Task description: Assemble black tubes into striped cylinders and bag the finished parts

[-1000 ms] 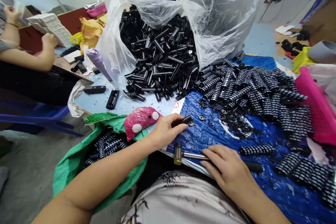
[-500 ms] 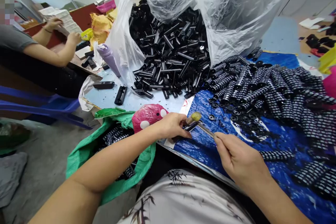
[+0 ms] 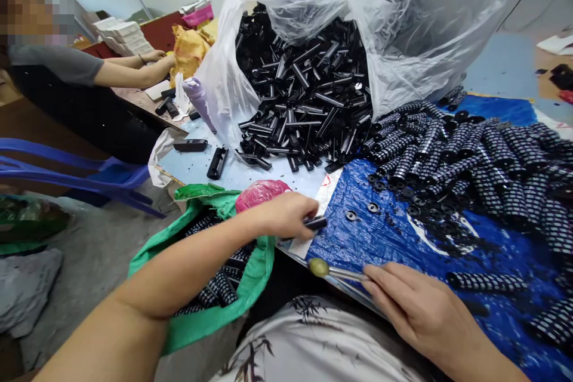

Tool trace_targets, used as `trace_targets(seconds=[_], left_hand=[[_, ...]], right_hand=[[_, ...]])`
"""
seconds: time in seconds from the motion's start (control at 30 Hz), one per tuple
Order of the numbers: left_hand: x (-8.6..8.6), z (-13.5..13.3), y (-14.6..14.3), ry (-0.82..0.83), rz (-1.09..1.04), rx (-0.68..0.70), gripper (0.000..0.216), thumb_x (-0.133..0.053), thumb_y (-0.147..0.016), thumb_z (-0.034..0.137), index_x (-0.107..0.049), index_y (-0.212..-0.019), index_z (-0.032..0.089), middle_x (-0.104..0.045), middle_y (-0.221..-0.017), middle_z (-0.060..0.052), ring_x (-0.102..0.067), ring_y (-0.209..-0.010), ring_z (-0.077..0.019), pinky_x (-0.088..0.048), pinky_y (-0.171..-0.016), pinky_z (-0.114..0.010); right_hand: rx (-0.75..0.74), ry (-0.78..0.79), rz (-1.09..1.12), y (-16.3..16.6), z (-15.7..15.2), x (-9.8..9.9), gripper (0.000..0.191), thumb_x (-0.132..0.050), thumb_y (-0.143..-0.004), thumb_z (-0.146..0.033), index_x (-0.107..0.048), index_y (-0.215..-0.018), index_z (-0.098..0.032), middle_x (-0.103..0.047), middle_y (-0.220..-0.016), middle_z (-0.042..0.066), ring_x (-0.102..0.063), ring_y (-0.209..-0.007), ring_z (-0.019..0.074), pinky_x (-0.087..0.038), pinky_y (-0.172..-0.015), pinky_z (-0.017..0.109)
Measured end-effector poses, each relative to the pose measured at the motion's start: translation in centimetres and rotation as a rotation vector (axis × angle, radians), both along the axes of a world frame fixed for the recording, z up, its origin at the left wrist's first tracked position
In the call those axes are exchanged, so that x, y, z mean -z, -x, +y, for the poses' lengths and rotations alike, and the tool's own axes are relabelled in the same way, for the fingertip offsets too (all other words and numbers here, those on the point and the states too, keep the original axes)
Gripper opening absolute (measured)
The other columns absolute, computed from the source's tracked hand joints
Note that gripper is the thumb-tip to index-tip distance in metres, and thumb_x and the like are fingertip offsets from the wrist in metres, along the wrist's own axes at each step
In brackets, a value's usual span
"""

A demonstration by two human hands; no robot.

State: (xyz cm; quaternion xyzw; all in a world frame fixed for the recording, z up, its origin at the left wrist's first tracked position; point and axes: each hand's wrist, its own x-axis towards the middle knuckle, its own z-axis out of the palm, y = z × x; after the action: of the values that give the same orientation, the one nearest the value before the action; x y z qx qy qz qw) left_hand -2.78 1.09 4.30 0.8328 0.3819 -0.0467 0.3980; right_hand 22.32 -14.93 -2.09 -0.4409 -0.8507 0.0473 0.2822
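Hammer (image 3: 333, 271) in right hand (image 3: 418, 310), tube (image 3: 314, 223) in left hand (image 3: 286, 216).

tube heap (image 3: 470, 155) right of bag (image 3: 313, 71)

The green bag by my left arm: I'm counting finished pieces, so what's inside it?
The green bag holds black sleeves with white checks, lying loose. The left forearm and the bag's folded rim cover much of the opening, so how many lie deeper cannot be seen.

Your hammer (image 3: 333, 271): shiny metal shaft, dull yellowish rubbery head. Black tube (image 3: 313, 222) = glossy plastic. Tarp (image 3: 371, 239): crinkly blue woven plastic. Bag (image 3: 403, 24): thin clear film.
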Motion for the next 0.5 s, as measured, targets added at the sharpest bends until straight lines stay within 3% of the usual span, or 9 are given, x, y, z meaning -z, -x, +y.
trace_targets(seconds=[0.07, 0.1, 0.17, 0.2, 0.27, 0.33, 0.37, 0.5], left_hand=[[-2.4, 0.7, 3.4, 0.313, 0.026, 0.144, 0.019, -0.087, -0.057, 0.027, -0.072, -0.069, 0.023, -0.062, -0.06, 0.001, -0.049, -0.054, -0.0143, -0.034, -0.052, -0.028], [-3.3, 1.0, 4.9, 0.417, 0.026, 0.134, 0.022, -0.088, -0.058, 0.032, -0.076, -0.074, 0.024, -0.061, -0.058, 0.001, -0.049, -0.053, -0.0147, -0.036, -0.051, -0.028], [-4.3, 1.9, 7.0, 0.441, 0.014, 0.048, 0.025, -0.085, -0.064, 0.041, -0.079, -0.082, 0.024, -0.065, -0.062, 0.0, -0.055, -0.057, -0.0167, -0.042, -0.055, -0.028], [-4.4, 2.4, 7.3, 0.332, 0.019, -0.002, 0.025, -0.081, -0.07, 0.043, -0.079, -0.086, 0.024, -0.067, -0.067, -0.001, -0.058, -0.062, -0.0179, -0.045, -0.06, -0.029], [-3.7, 3.8, 6.7, -0.043, 0.106, -0.057, 0.024, -0.069, -0.082, 0.038, -0.077, -0.098, 0.022, -0.071, -0.086, -0.004, -0.062, -0.078, -0.02, -0.046, -0.073, -0.03], [-2.5, 5.7, 5.0, -0.407, 0.262, -0.071, 0.028, -0.059, -0.087, 0.026, -0.073, -0.111, 0.02, -0.069, -0.105, -0.006, -0.06, -0.092, -0.0209, -0.043, -0.084, -0.03], [-1.9, 6.9, 4.0, -0.515, 0.334, -0.069, 0.032, -0.058, -0.087, 0.022, -0.071, -0.116, 0.018, -0.068, -0.109, -0.007, -0.058, -0.095, -0.0213, -0.041, -0.086, -0.03], [0.1, 11.8, 1.1, -0.546, 0.369, -0.018, 0.03, -0.067, -0.082, 0.026, -0.074, -0.107, 0.012, -0.067, -0.096, -0.007, -0.054, -0.084, -0.0205, -0.039, -0.079, -0.029]], right_hand=[[0.05, -0.034, 0.03, -1.4, -0.3, 0.6, 0.017, -0.055, -0.1, -0.026, -0.065, -0.111, -0.017, -0.071, -0.091, 0.005, -0.067, -0.078, 0.0146, -0.053, -0.076, 0.027], [0.081, -0.049, 0.033, -2.0, -0.4, 1.0, 0.017, -0.056, -0.1, -0.027, -0.066, -0.109, -0.018, -0.071, -0.092, 0.005, -0.067, -0.079, 0.015, -0.053, -0.078, 0.027], [0.134, -0.063, 0.016, -2.7, -0.4, 1.8, 0.016, -0.058, -0.099, -0.03, -0.068, -0.104, -0.019, -0.071, -0.091, 0.005, -0.067, -0.079, 0.0162, -0.053, -0.077, 0.029], [0.155, -0.061, 0.003, -2.7, -0.4, 2.0, 0.016, -0.058, -0.098, -0.032, -0.069, -0.101, -0.019, -0.07, -0.09, 0.005, -0.067, -0.078, 0.0168, -0.053, -0.075, 0.03], [0.178, -0.038, -0.02, -2.3, -0.1, 1.9, 0.017, -0.06, -0.097, -0.034, -0.07, -0.098, -0.02, -0.07, -0.09, 0.006, -0.066, -0.078, 0.0178, -0.053, -0.073, 0.032], [0.194, 0.004, -0.028, -1.6, 0.2, 1.1, 0.016, -0.062, -0.096, -0.034, -0.07, -0.099, -0.02, -0.071, -0.093, 0.007, -0.067, -0.081, 0.0187, -0.054, -0.075, 0.032], [0.204, 0.025, -0.019, -1.4, 0.4, 0.6, 0.016, -0.062, -0.096, -0.033, -0.07, -0.1, -0.02, -0.072, -0.093, 0.007, -0.067, -0.082, 0.0188, -0.054, -0.076, 0.033], [0.352, 0.055, 0.035, -3.4, 1.1, -0.6, 0.018, -0.056, -0.099, -0.032, -0.069, -0.105, -0.022, -0.074, -0.091, 0.004, -0.07, -0.082, 0.0167, -0.055, -0.079, 0.03]])
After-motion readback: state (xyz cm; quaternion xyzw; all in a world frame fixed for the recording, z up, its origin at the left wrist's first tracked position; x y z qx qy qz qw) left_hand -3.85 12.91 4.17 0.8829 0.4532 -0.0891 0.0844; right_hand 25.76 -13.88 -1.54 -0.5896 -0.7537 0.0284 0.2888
